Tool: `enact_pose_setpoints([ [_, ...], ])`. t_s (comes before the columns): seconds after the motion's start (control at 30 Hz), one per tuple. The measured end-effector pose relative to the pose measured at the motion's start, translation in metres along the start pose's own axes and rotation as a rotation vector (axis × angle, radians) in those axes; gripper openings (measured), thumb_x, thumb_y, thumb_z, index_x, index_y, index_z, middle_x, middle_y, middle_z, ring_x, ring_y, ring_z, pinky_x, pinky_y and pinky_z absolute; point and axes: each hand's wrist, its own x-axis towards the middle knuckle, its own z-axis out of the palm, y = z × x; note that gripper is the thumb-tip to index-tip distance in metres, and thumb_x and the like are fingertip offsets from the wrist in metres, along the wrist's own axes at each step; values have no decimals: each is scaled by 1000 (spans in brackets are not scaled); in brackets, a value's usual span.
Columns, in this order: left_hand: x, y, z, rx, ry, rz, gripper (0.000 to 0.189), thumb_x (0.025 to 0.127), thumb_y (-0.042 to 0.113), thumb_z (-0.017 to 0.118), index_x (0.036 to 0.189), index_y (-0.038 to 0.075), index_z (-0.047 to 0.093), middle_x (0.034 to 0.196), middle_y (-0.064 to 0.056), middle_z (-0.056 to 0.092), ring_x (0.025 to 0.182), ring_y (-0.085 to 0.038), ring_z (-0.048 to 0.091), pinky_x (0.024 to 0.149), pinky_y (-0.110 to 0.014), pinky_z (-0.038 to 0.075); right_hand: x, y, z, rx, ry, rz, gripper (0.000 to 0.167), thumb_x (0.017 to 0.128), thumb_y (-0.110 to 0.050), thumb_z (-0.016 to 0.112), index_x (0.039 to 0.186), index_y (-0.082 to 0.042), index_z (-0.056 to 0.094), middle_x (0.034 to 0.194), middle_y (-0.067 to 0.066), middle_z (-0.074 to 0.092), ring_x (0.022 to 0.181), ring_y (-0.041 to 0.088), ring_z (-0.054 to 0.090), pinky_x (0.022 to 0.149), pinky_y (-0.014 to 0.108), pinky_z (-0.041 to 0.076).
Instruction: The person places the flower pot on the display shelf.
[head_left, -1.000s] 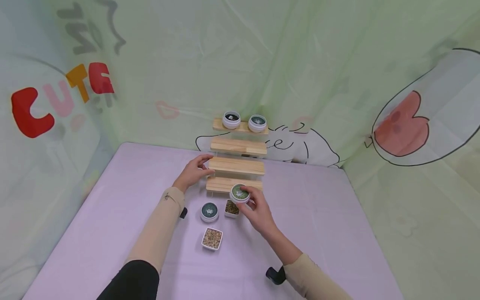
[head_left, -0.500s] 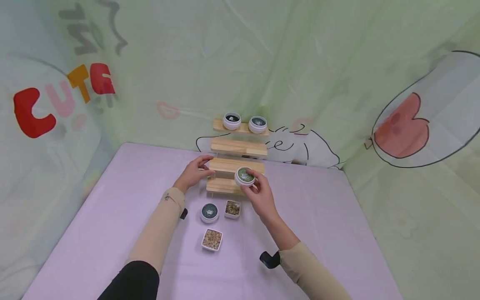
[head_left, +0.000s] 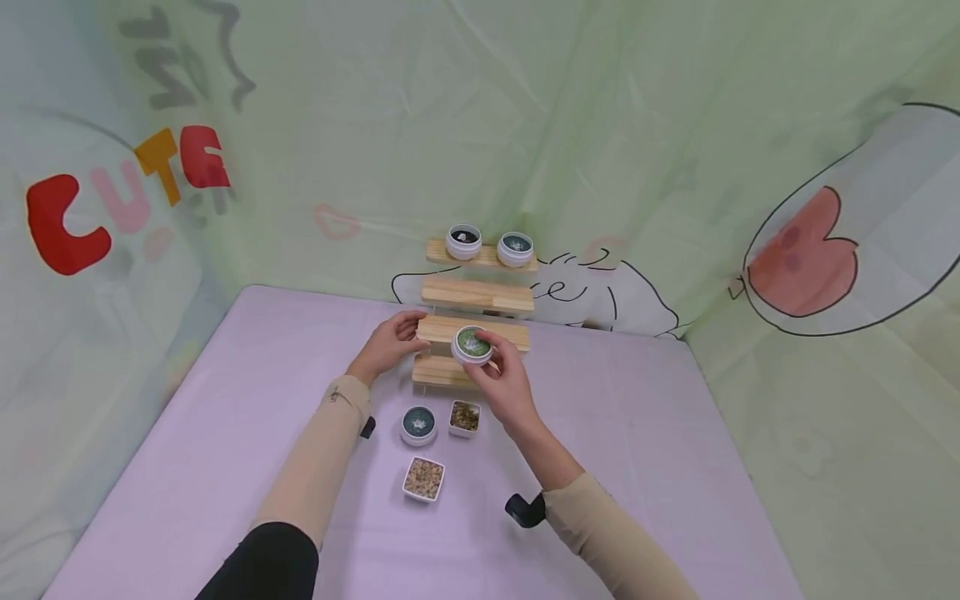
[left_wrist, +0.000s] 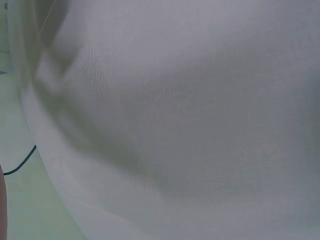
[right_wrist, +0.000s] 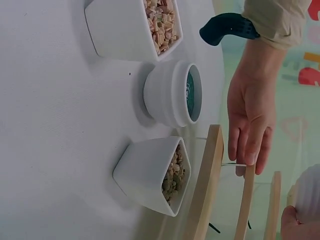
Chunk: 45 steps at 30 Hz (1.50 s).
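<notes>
My right hand (head_left: 510, 387) holds a small round white pot (head_left: 473, 344) with a green top, thumb and fingers at its right side. In the head view the pot overlaps the two lower boards of a stepped wooden display rack (head_left: 477, 293). My left hand (head_left: 387, 344) grips the left end of the rack's second board from the bottom; the right wrist view shows its thumb (right_wrist: 251, 154) on the board's edge. That view catches only the ridged side of the held pot at its right border. The left wrist view has mostly pale cloth, with a sliver of skin at the left.
Two round white pots, one dark-topped (head_left: 463, 242) and one teal-topped (head_left: 515, 248), stand on the top board. Before the rack are another teal-topped pot (head_left: 418, 423), a square pot of brownish gravel (head_left: 465, 418) and one of pale gravel (head_left: 424, 478). Lilac cloth (head_left: 637, 467) covers the table.
My right hand has lifted the green-topped pot from in front of the lowest board to over the second, then shifted slightly left. The left hand has stayed on the rack.
</notes>
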Motion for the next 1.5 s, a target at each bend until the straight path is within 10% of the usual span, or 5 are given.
enact_pose_setpoints([
  [0.4, -3, 9, -5, 208, -23, 37, 68, 86, 12, 77, 145, 2, 45, 147, -16, 45, 135, -25, 44, 113, -29, 39, 18, -12, 2, -12, 41, -11, 52, 90, 1, 65, 140, -5, 48, 142, 15, 39, 126, 29, 49, 103, 28, 50],
  [1.5, 1, 6, -5, 191, -22, -26, 69, 85, 14, 77, 145, 4, 45, 149, -16, 43, 136, -25, 44, 111, -29, 41, 102, -16, 16, -176, 118, 33, 53, 89, -8, 68, 139, -3, 49, 139, 15, 49, 125, 25, 51, 105, 28, 48],
])
